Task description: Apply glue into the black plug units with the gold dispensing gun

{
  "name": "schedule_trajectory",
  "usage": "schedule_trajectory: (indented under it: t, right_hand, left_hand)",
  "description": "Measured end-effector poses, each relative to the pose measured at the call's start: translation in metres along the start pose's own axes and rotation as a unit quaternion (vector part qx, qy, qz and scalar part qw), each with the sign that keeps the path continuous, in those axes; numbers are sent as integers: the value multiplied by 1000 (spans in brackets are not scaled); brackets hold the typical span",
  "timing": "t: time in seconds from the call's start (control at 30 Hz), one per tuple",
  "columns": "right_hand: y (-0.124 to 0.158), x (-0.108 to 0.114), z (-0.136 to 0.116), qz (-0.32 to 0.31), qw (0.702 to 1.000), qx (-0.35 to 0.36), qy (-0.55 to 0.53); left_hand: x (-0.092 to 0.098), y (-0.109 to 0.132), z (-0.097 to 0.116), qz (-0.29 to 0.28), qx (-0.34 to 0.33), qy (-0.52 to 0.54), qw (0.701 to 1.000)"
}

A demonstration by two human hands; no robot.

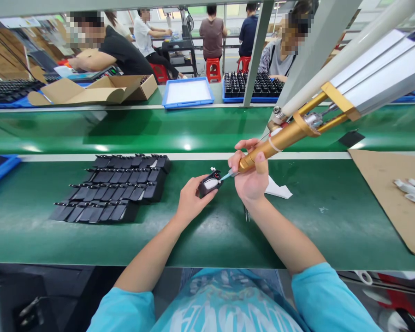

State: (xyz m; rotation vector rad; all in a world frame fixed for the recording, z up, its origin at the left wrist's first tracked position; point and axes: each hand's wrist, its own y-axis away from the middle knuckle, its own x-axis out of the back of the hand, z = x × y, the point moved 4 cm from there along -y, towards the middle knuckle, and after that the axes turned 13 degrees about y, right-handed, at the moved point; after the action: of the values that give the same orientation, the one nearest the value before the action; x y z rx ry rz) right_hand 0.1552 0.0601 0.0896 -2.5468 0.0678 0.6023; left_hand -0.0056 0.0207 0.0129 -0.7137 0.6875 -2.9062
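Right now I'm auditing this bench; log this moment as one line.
left hand: holds black housing | right hand: grips gold tool | tool tip: at housing, contact unclear | black parts: rows on green worktop

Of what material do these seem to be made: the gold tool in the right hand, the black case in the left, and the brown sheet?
Gold tool: probably smooth, satin metal, from its soft highlights. Black case: likely moulded plastic, from its dark walls; finish too small to judge. Brown sheet: matt, apparently cardboard, from its tan colour.
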Motion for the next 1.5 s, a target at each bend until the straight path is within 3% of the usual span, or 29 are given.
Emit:
schedule_trajectory:
  t: [0.53,0.8,1.1,1.5]
  right_hand:
    - [7,-5,-4,-2,1000,-16,-2]
    - [12,-10,-8,-17,999,-27,-34]
    - [19,-16,-12,-38,998,-26,-50]
    - [16,-15,-11,-34,999,-26,-31]
  left_hand:
    - [-13,2,1,-46,77,20,996]
    - [-20,6,9,-55,55,38,996]
    - [-19,9,18,-8,-7,45,999]
    - [-18,7,16,-20,-4,33,999]
